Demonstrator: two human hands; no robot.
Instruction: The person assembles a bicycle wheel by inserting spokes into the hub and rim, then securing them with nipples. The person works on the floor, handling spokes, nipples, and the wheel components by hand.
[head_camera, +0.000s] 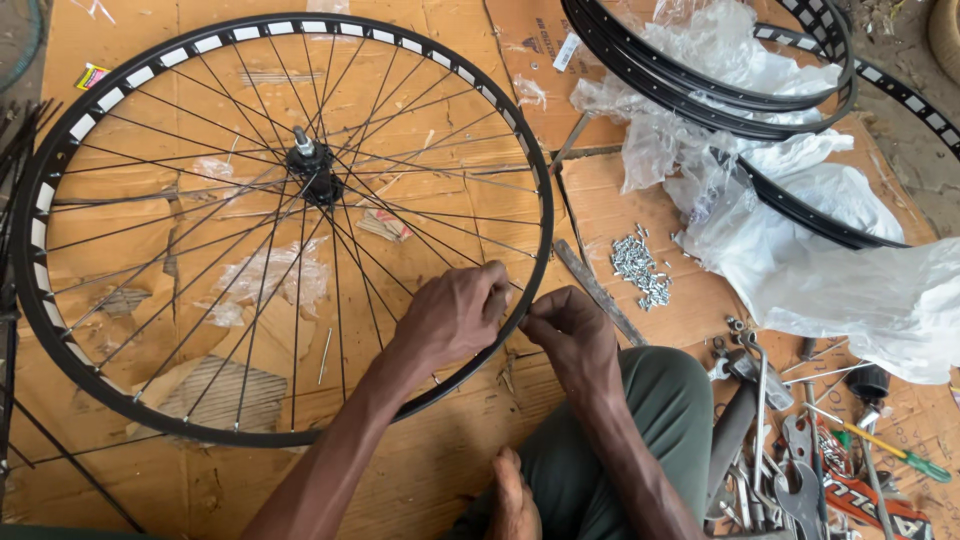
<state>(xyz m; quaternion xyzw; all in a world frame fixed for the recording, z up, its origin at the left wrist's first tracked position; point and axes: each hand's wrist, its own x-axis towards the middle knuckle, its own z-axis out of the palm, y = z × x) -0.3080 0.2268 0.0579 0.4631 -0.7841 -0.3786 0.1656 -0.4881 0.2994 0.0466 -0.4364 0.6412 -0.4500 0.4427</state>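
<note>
A spoked wheel lies flat on cardboard, filling the left of the frame. At its lower-right rim both hands meet: left hand curled over the rim, right hand pinching at it. Nipples lie heaped centre-right.

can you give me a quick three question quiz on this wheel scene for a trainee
1. True or false: both hands are at the rim of the spoked wheel.
2. What lies in a loose pile on the cardboard right of the wheel? A) small silver spoke nipples B) tyres C) chains
3. Where is the green-handled screwdriver?

Key
1. True: the left hand and right hand meet at the rim's near right edge.
2. A, the nipples.
3. Far right, among the tools beside the person's knee.
</note>
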